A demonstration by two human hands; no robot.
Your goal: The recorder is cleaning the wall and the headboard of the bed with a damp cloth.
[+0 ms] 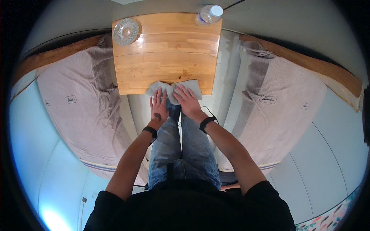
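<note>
Light grey cloth (195, 87) lies at the near edge of a wooden table (165, 50), partly hanging over it. A bunched part is on the left and a flatter part on the right; whether it is one piece or two I cannot tell. My left hand (159, 104), fingers stretched and a little apart, rests its fingertips on the bunched part. Beside it, my right hand (188, 102) lies with spread fingers across the flatter part. Neither hand is closed around the cloth. Dark bands circle both wrists.
A patterned glass dish (126, 31) stands at the table's far left corner. Near the far right corner is a clear plastic bottle (209, 15) with a white cap. Fabric-covered benches flank the table, one on the left (79, 81) and another on the right (285, 84).
</note>
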